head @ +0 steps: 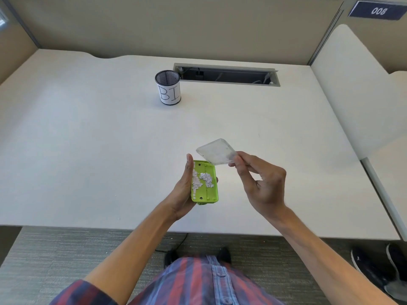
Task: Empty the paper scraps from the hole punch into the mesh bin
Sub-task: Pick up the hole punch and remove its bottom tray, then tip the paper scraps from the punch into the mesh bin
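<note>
While we look down past our plaid shirt (pixel 198 280) and bare forearms, both hands hang over the near part of the white bench (pixel 88 150). Our left hand (pixel 184 190) cradles the green hole punch (pixel 204 183) from its left side, thumb running up the left edge and a fingertip showing at the right edge. It is a rounded lime-green rectangle held underside up, its long axis running away from us and leaning slightly left at the far end. Its open tray holds two loose clusters of white paper scraps (pixel 202 179) (small round dots, mostly toward the far half), with small holes at the corners. Our right hand (pixel 262 183) pinches the clear plastic cover (pixel 217 151) by its near right corner between thumb and fingertips, the other fingers curled. This cover is lifted off, tilted, and sits just beyond the punch's far end, about touching it there. Well beyond, left of centre, the mesh bin (pixel 168 86) stands upright on the bench: a black mesh cylinder wrapped in white paper with handwritten letters. Just right of it lies a recessed cable slot (pixel 226 74).
</note>
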Demonstrator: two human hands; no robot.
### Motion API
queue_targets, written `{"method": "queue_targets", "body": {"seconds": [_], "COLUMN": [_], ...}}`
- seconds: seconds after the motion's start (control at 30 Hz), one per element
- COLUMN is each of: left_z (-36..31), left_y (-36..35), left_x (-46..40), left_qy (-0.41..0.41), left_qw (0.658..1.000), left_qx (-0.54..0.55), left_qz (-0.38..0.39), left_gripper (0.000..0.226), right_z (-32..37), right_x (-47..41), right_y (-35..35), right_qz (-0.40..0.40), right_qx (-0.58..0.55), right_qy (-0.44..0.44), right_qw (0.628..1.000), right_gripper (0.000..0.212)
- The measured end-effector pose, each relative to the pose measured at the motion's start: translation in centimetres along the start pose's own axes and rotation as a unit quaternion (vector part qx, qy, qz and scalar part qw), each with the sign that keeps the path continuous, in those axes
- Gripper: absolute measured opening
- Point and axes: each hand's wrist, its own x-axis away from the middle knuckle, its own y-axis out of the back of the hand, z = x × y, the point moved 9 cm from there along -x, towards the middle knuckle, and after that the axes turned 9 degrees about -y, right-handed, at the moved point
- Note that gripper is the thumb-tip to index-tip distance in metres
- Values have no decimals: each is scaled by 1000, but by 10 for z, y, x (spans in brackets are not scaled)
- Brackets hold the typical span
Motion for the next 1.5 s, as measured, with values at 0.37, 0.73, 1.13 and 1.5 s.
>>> {"method": "queue_targets", "body": {"seconds": [0.37,0.73,1.13,1.5], "left_z": [-11,-19,-22,-20], "left_y": [-8,-6,3,18], "left_x": [1,-5,-11,-28], "left_qy": [-13,-24,-8,1], "left_qw": [1000,1000,1000,999], "left_qx": [-4,2,15,-4], "left_qz": [6,-8,-24,-34], "left_gripper": [82,74,69,57], "right_z": [1,2,-115,-194], "right_x": [0,-5,15,54], "right_y": [7,5,-21,-49], "right_qz": [-33,-54,-98,-77], "right_qx": [-7,4,-317,-289], "right_qy": [-24,-28,-482,-605], "right_qw": [999,998,811,737], "right_gripper": [13,12,11,8]}}
